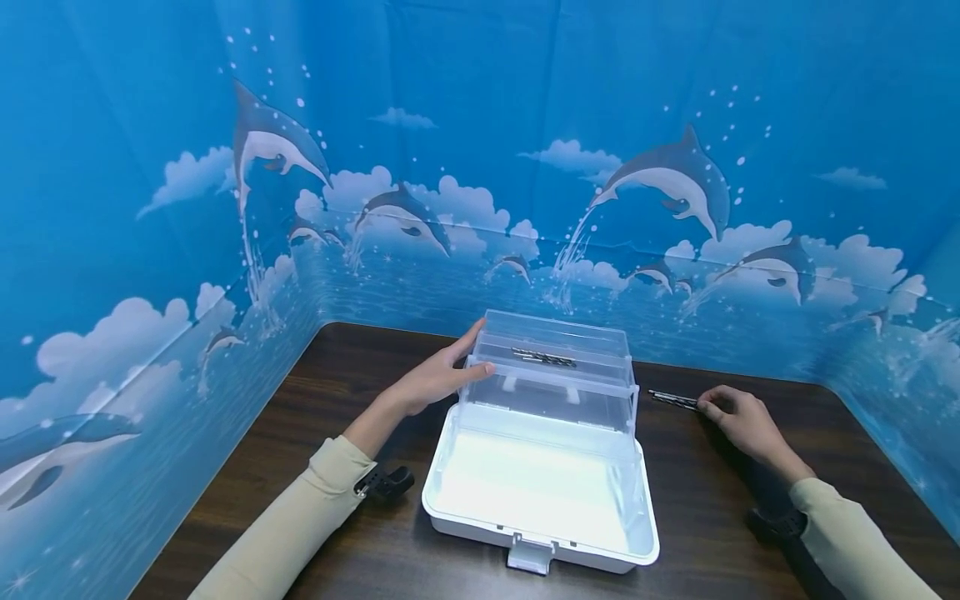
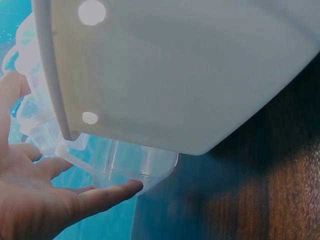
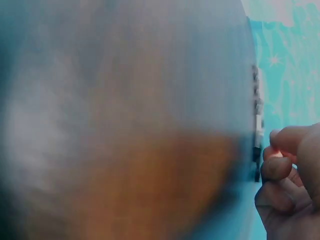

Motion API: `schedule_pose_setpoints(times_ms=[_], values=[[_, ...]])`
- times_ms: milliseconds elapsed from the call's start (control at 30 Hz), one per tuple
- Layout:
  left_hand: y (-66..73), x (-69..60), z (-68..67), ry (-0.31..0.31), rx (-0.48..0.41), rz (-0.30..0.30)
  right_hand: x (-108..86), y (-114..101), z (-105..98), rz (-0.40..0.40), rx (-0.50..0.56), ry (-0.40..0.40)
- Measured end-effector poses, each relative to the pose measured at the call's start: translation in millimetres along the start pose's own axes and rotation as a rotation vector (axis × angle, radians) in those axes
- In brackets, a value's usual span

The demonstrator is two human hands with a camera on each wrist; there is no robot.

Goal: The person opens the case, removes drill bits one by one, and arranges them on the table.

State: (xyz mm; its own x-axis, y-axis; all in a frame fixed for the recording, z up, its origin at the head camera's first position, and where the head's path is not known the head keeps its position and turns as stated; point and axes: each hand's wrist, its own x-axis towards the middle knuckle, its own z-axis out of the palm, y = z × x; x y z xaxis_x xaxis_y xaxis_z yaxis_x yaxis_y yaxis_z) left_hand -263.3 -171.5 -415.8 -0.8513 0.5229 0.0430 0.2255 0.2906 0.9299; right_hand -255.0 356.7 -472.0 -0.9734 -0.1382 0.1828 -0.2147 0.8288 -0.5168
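metallic drill bits [image 1: 672, 400] are right of the white case [image 1: 536, 475], on or just above the tabletop [image 1: 690, 525]. their long axis runs crosswise, left ends pointing toward the case. probably light, stiff and slippery; best pinched by the right end, where the right hand [image 1: 742, 422] bunches, its hold unclear. the left hand [image 1: 435, 379] spreads against the clear tray [image 1: 600, 367].

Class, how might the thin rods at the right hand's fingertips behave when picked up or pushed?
The thin rods look straight and metallic, so probably stiff. Their slender shape suggests they might roll if nudged. Their shine hints at a possibly slippery feel.
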Motion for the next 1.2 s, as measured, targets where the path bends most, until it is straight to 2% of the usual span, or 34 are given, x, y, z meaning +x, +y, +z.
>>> schedule_pose_setpoints(times_ms=[133,233,667,933,1200], values=[[-1.0,0.4,0.0,-0.009,-0.006,0.009,2.7,-6.7,-13.8,0.004,0.069,0.014],[-1.9,-0.4,-1.2,-0.002,-0.006,0.011,8.3,-22.0,-23.2,-0.009,0.109,0.016],[-1.6,0.8,0.1,0.009,0.002,-0.011,27.8,-125.3,-39.7,-0.153,0.133,-0.014],[-0.6,0.0,-0.2,0.011,0.009,-0.011,37.7,-181.7,-35.0,-0.292,0.088,-0.112],[-2.2,-0.2,0.5,0.013,-0.003,-0.017,46.3,-204.5,-17.4,-0.385,0.03,-0.246]])
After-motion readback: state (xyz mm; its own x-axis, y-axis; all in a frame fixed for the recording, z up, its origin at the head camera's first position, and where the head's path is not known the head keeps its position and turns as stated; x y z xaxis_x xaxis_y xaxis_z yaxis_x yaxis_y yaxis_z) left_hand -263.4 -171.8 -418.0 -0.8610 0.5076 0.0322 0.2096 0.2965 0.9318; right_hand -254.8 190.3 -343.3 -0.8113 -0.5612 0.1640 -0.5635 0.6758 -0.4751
